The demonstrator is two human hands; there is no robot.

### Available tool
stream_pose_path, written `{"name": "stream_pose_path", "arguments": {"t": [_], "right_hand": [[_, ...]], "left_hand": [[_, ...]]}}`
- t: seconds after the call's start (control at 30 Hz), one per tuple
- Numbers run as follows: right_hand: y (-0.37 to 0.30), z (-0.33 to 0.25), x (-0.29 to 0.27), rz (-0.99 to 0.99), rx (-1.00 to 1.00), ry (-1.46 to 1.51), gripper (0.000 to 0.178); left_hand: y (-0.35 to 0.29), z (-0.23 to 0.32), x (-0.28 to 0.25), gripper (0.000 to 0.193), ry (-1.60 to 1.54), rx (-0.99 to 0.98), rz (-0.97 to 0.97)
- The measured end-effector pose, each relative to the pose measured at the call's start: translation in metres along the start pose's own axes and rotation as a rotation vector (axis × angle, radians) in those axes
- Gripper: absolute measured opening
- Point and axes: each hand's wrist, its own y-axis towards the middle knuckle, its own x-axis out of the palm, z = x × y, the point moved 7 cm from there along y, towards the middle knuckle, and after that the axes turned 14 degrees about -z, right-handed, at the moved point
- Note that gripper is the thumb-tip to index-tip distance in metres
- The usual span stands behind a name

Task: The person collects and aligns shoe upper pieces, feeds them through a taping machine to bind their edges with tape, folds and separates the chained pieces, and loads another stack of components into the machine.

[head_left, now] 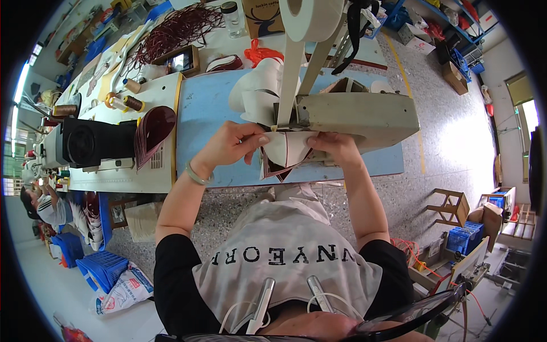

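Note:
A curved white leather-like piece with dark red edges [277,149], probably part of a shoe upper, is held up against the head of a beige taping machine [364,114]. My left hand [232,147] pinches its left edge between thumb and fingers. At its right edge, my right hand [337,149] is closed on it, thumb on top. Dark red layered edges hang below the white face. From a big white roll [310,20], a strip of tape [292,74] runs down to the machine head just beyond the piece. Loose white pieces [259,88] lie beyond my left hand.
The machine stands on a blue-topped table [205,108]. To the left are a black sewing machine [85,142], dark red curved pieces [155,131] and thread spools [134,102]. Farther back lie dark red strips [176,34]. A wooden stool [449,206] stands right; a co-worker [48,205] sits far left.

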Motion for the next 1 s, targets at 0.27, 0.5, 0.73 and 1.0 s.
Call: {"name": "stream_pose_path", "arguments": {"t": [0.27,0.5,0.73,1.0], "right_hand": [[0.028,0.027,-0.051,0.17,-0.15,-0.206,0.04],[0.01,0.045,-0.077,0.25,-0.238,-0.383,0.032],[-0.019,0.056,0.052,-0.001,-0.232,-1.003,0.007],[-0.007,0.106,0.05,-0.02,-0.081,-1.25,0.012]], "left_hand": [[0.018,-0.023,-0.017,0.027,-0.159,0.016,-0.003],[0.016,-0.044,-0.02,0.022,-0.334,0.056,0.181],[-0.034,-0.153,0.073,0.053,-0.193,-0.158,0.286],[-0.031,-0.174,0.108,0.079,-0.467,-0.176,0.141]]}}
